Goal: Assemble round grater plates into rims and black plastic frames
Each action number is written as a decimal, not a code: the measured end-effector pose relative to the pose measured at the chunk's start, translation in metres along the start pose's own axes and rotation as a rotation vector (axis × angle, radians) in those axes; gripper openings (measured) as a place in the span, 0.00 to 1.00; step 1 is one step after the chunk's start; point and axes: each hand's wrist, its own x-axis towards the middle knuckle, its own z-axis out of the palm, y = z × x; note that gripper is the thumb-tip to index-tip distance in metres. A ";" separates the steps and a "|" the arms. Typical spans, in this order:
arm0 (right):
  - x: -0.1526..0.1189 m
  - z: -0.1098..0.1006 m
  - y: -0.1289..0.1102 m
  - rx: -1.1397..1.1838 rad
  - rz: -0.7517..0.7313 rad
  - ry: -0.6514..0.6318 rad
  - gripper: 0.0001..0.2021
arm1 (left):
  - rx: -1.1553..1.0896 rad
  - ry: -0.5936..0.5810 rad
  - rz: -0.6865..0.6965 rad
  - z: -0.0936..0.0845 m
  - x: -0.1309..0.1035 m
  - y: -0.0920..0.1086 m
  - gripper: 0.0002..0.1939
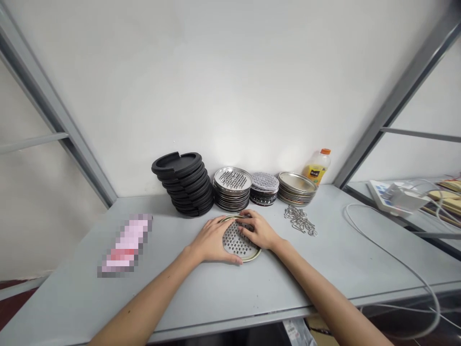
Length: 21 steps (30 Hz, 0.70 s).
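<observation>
A round metal disc with many small holes (240, 242) lies flat on the grey table, inside or on a pale gold rim. My left hand (215, 240) wraps the disc's left side, thumb at the near edge and fingers at the far edge. My right hand (260, 230) rests over its upper right part, fingers bent onto the surface and rim. Just behind the disc stands a stack of metal grater discs (233, 182). To its right are a stack of perforated discs (264, 185) and a stack of plain round metal plates (297, 185).
Black ring-shaped bases (185, 182) form a tall stack at the back left. Metal hooks (299, 220) lie in a pile right of my hands. A bottle with an orange cap (317, 167) stands by the wall. A blurred pink item (127, 242) is at left, a white cable (389, 257) at right.
</observation>
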 end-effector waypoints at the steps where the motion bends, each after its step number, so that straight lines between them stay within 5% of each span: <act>1: 0.000 0.000 0.000 -0.002 -0.002 -0.003 0.16 | -0.002 0.000 -0.007 0.000 0.000 0.000 0.60; 21: -0.001 0.002 0.002 0.095 0.021 0.056 0.14 | -0.032 -0.037 0.041 0.001 0.001 -0.006 0.58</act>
